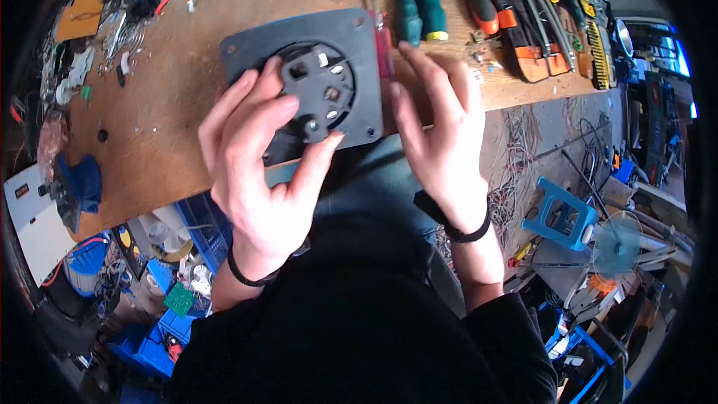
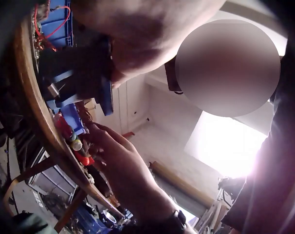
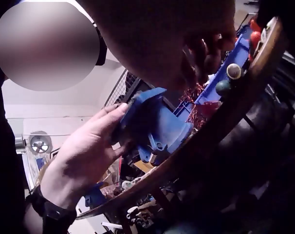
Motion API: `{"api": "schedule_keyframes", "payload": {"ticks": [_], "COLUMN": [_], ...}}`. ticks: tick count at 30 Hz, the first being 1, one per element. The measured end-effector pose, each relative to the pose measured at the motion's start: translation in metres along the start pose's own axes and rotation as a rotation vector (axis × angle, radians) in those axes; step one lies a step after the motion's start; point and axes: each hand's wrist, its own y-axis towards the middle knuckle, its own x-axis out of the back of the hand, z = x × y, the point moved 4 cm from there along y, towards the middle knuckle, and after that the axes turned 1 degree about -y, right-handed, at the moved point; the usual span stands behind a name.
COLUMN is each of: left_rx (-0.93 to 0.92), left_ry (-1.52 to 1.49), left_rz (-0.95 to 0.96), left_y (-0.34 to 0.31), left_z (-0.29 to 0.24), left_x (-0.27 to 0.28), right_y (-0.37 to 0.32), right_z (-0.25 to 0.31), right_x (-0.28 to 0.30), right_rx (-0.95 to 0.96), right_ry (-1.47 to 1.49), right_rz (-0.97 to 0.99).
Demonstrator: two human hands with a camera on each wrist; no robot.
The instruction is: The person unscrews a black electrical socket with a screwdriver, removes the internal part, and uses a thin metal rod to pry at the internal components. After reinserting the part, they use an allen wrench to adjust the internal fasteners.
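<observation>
A dark plastic housing with a square flange lies at the bench's front edge in the head view, flange up. Set in its centre is a round plastic part with holes and small bright metal pieces. My left hand pinches that round part between thumb and fingers, palm over the flange's near left corner. My right hand is just right of the flange, fingers fairly straight, fingertips close to a red-handled screwdriver. From the right wrist view, the housing looks blue, its body below the flange.
Two green-handled screwdrivers lie beyond my right hand. Farther right are an orange-and-black handle and several pliers. Wire scraps and a blue cap-like piece lie on the left of the bench. A blue stool stands on the floor.
</observation>
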Motion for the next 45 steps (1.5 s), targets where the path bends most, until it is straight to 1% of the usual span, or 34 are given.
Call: {"api": "schedule_keyframes", "payload": {"ticks": [2,4,6,7,8,10,14,16,20,22,24,26,28,30,32,33,34,36,37,39,45], "left_rx": [0.037,0.072,0.080,0.086,0.068,0.089,0.106,0.120,0.101,0.096,0.113,0.097,0.140,0.144,0.148,0.149,0.152,0.152,0.142,0.133,0.137], "left_ry": [0.117,0.118,0.100,0.101,0.096,0.141,0.159,0.171,0.195,0.182,0.196,0.215,0.191,0.189,0.185,0.188,0.186,0.190,0.207,0.228,0.218], "left_rz": [0.091,0.079,0.076,0.145,0.141,0.163,0.161,0.167,0.169,0.165,0.155,0.165,0.134,0.126,0.124,0.118,0.110,0.113,0.122,0.123,0.129], "left_y": [0.003,0.003,0.006,0.009,0.011,0.014,0.012,0.010,0.009,0.009,0.007,0.006,0.004,0.003,0.001,0.001,0.001,0.002,0.002,0.002,0.004], "left_z": [-0.001,0.004,0.010,0.010,0.010,0.011,0.010,0.011,0.012,0.011,0.013,0.012,0.014,0.015,0.015,0.016,0.016,0.016,0.016,0.016,0.013], "left_x": [0.001,0.001,0.001,0.002,0.002,-0.003,-0.005,-0.005,-0.005,-0.009,-0.008,-0.009,-0.009,-0.010,-0.010,-0.010,-0.010,-0.010,-0.009,-0.009,-0.011], "right_y": [-0.010,-0.023,-0.033,-0.039,-0.044,-0.054,-0.054,-0.051,-0.031,-0.019,-0.005,0.007,0.020,0.032,0.040,0.044,0.047,0.049,0.047,0.042,0.020], "right_z": [-0.003,-0.004,-0.007,-0.009,-0.012,-0.022,-0.036,-0.050,-0.091,-0.116,-0.138,-0.155,-0.159,-0.162,-0.166,-0.164,-0.164,-0.171,-0.172,-0.169,-0.170], "right_x": [0.014,0.022,0.028,0.031,0.032,0.035,0.050,0.061,0.089,0.102,0.113,0.116,0.116,0.113,0.105,0.104,0.101,0.095,0.096,0.100,0.105], "right_rx": [-0.048,-0.047,-0.086,-0.091,-0.089,-0.198,-0.248,-0.249,-0.248,-0.263,-0.231,-0.257,-0.240,-0.267,-0.196,-0.244,-0.243,-0.317,-0.315,-0.296,-0.340], "right_ry": [0.035,0.050,0.093,0.108,0.103,0.103,0.054,0.025,-0.130,-0.251,-0.360,-0.357,-0.413,-0.365,-0.414,-0.375,-0.371,-0.389,-0.391,-0.339,-0.263], "right_rz": [-0.008,0.035,0.029,-0.004,-0.022,0.004,-0.029,-0.063,-0.193,-0.226,-0.257,-0.261,-0.182,-0.172,-0.090,-0.044,-0.050,0.016,0.014,-0.116,-0.159]}}
